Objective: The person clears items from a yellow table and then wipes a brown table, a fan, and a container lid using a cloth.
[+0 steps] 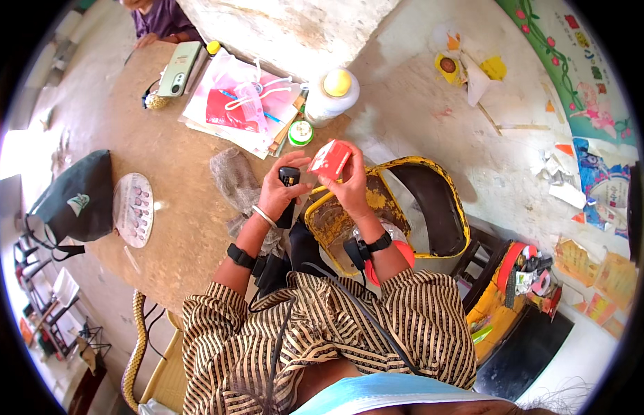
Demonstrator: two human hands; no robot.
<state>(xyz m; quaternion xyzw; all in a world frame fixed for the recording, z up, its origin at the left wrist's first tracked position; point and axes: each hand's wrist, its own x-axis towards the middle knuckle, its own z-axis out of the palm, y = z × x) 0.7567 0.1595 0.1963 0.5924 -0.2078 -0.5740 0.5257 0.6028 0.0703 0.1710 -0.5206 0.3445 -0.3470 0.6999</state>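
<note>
My left hand (pixel 277 189) grips a small black case-like object (pixel 289 176) with pale yellow marks on its face; what it is I cannot tell. In my right hand (pixel 351 189) is a small red cardboard box (pixel 330 159) with white print, tilted and held between thumb and fingers. The two hands are close together near the table's edge, the box just right of the black object. Below and left of my left hand lies a crumpled grey-brown cloth (pixel 236 176) on the brown table (pixel 171 155).
Beyond my hands stand a white bottle (pixel 322 109) with a yellow cap, a round green-and-white tin (pixel 301 133) and papers under a pink pouch (pixel 223 78). A phone (pixel 180 70), round fan (pixel 133 210) and dark bag (pixel 80 197) sit leftward. A yellow-framed folding chair (pixel 428 207) is right; a person (pixel 163 23) sits far left.
</note>
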